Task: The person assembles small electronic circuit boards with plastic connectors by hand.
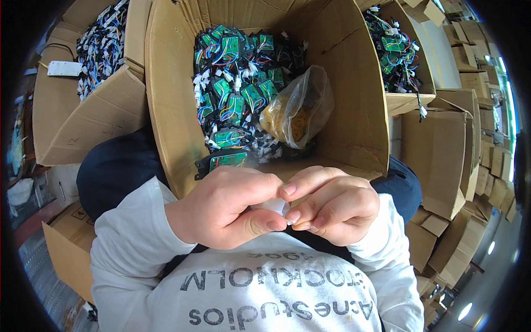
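Observation:
In front of my chest, both hands come together over a small white plastic piece. My left hand is closed on it, gripping it between thumb and fingers. My right hand pinches at its right end with the fingertips, and a tiny white bit shows there. Fingers cover most of the piece, so its exact kind is hidden. Just beyond my left hand lies a green circuit board in a black housing, at the near side of the large open cardboard box.
Inside the box are several circuit boards with coloured wires and a clear plastic bag of yellowish-brown contents. Wired parts fill a left box and a right box. A white rectangular device hangs at the left box. Cartons stand at right.

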Demonstrator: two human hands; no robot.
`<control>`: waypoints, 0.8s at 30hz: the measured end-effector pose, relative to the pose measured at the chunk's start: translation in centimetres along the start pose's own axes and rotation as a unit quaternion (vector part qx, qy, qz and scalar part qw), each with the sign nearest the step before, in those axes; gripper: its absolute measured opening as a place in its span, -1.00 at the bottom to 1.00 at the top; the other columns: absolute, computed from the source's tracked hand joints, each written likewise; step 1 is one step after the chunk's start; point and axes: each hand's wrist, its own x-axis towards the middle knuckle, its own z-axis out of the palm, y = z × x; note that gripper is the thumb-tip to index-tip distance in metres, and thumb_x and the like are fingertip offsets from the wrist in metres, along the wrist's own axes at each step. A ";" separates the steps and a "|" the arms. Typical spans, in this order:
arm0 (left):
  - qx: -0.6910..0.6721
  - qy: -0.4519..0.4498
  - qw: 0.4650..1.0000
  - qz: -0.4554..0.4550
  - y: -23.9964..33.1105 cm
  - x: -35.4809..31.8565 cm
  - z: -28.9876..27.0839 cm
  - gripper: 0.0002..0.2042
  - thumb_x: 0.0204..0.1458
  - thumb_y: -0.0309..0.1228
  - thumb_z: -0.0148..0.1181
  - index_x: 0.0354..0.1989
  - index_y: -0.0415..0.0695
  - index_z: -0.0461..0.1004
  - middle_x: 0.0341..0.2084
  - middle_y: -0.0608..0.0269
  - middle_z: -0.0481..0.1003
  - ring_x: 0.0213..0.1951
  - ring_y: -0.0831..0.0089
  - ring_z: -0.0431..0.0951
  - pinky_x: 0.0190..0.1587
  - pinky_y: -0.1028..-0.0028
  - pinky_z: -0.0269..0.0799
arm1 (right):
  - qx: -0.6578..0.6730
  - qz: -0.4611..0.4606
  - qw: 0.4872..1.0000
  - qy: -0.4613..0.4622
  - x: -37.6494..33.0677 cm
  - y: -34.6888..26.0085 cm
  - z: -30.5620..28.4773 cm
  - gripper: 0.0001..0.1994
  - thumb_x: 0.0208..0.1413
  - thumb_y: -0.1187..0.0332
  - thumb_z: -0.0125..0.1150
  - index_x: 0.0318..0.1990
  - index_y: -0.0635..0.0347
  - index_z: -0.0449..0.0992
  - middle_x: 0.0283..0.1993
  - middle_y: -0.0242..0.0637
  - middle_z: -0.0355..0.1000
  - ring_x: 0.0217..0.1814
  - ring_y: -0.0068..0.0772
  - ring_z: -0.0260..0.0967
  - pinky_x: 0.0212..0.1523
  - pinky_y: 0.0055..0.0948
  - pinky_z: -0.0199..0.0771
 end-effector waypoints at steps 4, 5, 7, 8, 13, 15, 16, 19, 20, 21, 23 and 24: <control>0.004 0.013 0.999 0.039 -0.2 0.2 0.2 -0.67 0.16 -0.17 0.23 -0.28 -0.26 0.46 -0.65 0.20 0.35 -0.63 0.26 0.38 -0.57 0.37 0.23 | 0.029 0.018 0.999 0.013 0.0 -0.2 0.2 -0.93 0.13 0.63 0.20 -0.32 0.27 0.49 -0.27 -0.15 0.56 0.08 0.03 0.50 0.03 -0.16 0.55; 0.004 0.012 0.999 0.039 -0.2 0.2 0.2 -0.67 0.16 -0.17 0.23 -0.28 -0.26 0.46 -0.65 0.20 0.35 -0.63 0.26 0.38 -0.57 0.37 0.23 | 0.029 0.017 0.999 0.013 -0.1 -0.2 0.2 -0.93 0.13 0.63 0.20 -0.32 0.27 0.49 -0.27 -0.15 0.56 0.08 0.03 0.50 0.03 -0.16 0.55; 0.015 0.004 0.999 0.040 0.0 0.3 0.0 -0.67 0.15 -0.19 0.24 -0.22 -0.28 0.48 -0.64 0.21 0.37 -0.63 0.26 0.39 -0.57 0.39 0.25 | 0.030 0.023 0.999 0.023 -0.2 -0.3 0.3 -0.93 0.11 0.63 0.23 -0.32 0.27 0.49 -0.26 -0.15 0.56 0.08 0.03 0.49 0.04 -0.16 0.55; 0.015 0.003 0.999 0.040 0.1 0.4 -0.1 -0.67 0.15 -0.19 0.24 -0.22 -0.28 0.48 -0.64 0.21 0.37 -0.63 0.26 0.39 -0.57 0.39 0.25 | 0.030 0.023 0.999 0.023 -0.2 -0.3 0.3 -0.93 0.11 0.63 0.23 -0.32 0.27 0.49 -0.26 -0.15 0.56 0.08 0.03 0.49 0.04 -0.16 0.55; 0.018 0.004 0.998 0.067 0.0 0.4 0.1 -0.68 0.12 -0.22 0.28 -0.17 -0.25 0.48 -0.63 0.20 0.38 -0.61 0.27 0.40 -0.56 0.37 0.25 | -0.020 0.042 0.999 0.019 -0.2 -1.0 0.3 -0.91 0.08 0.64 0.25 -0.27 0.30 0.50 -0.22 -0.12 0.56 0.07 0.05 0.50 0.05 -0.14 0.54; 0.013 0.000 0.998 0.062 0.1 0.3 0.0 -0.68 0.14 -0.20 0.26 -0.18 -0.25 0.48 -0.61 0.20 0.40 -0.60 0.30 0.41 -0.55 0.39 0.26 | -0.062 0.016 0.998 0.000 0.0 -1.3 0.1 -0.90 0.07 0.62 0.26 -0.27 0.30 0.50 -0.21 -0.10 0.56 0.07 0.04 0.50 0.06 -0.14 0.53; 0.008 -0.003 0.998 0.058 0.1 0.3 0.0 -0.67 0.15 -0.19 0.25 -0.19 -0.25 0.48 -0.60 0.20 0.41 -0.59 0.32 0.42 -0.53 0.40 0.27 | -0.105 -0.008 0.994 -0.019 0.2 -1.4 -0.1 -0.89 0.05 0.61 0.27 -0.27 0.30 0.50 -0.19 -0.08 0.56 0.07 0.04 0.51 0.06 -0.13 0.53; -0.084 -0.014 0.996 0.006 0.9 0.4 -0.9 -0.65 0.19 -0.13 0.19 -0.21 -0.25 0.48 -0.56 0.22 0.45 -0.56 0.41 0.43 -0.49 0.46 0.29 | -0.241 -0.102 0.960 -0.098 0.8 -2.5 -1.2 -0.88 0.02 0.54 0.27 -0.27 0.27 0.50 -0.15 -0.06 0.56 0.08 0.02 0.51 0.07 -0.12 0.52; -0.115 0.006 0.993 -0.024 1.2 0.1 -0.8 -0.61 0.24 -0.08 0.11 -0.22 -0.26 0.48 -0.54 0.30 0.45 -0.53 0.53 0.39 -0.45 0.52 0.27 | -0.292 -0.150 0.938 -0.108 1.0 -2.6 -1.2 -0.90 -0.02 0.48 0.26 -0.32 0.22 0.50 -0.18 -0.09 0.56 0.04 -0.04 0.54 0.05 -0.15 0.55; -0.115 0.007 0.993 -0.025 1.2 0.1 -0.9 -0.61 0.24 -0.08 0.11 -0.22 -0.26 0.48 -0.54 0.30 0.45 -0.53 0.53 0.39 -0.45 0.52 0.27 | -0.292 -0.150 0.938 -0.108 0.9 -2.8 -1.1 -0.90 -0.02 0.48 0.26 -0.32 0.22 0.50 -0.18 -0.09 0.56 0.04 -0.04 0.54 0.05 -0.15 0.55; -0.161 -0.016 0.983 -0.089 1.3 0.0 -1.2 -0.60 0.27 -0.08 0.06 -0.22 -0.26 0.48 -0.53 0.35 0.43 -0.50 0.59 0.34 -0.44 0.54 0.25 | -0.385 -0.171 0.893 -0.159 0.7 -3.4 -0.7 -0.88 0.06 0.44 0.24 -0.25 0.08 0.45 -0.19 -0.22 0.59 0.01 -0.16 0.55 0.06 -0.21 0.48; -0.180 -0.036 0.977 -0.108 1.4 0.0 -1.2 -0.60 0.28 -0.08 0.03 -0.23 -0.25 0.48 -0.51 0.37 0.41 -0.47 0.62 0.32 -0.41 0.56 0.24 | -0.414 -0.188 0.877 -0.154 0.6 -3.2 -0.5 -0.91 0.08 0.42 0.21 -0.27 0.03 0.44 -0.22 -0.29 0.60 -0.04 -0.26 0.57 0.05 -0.28 0.48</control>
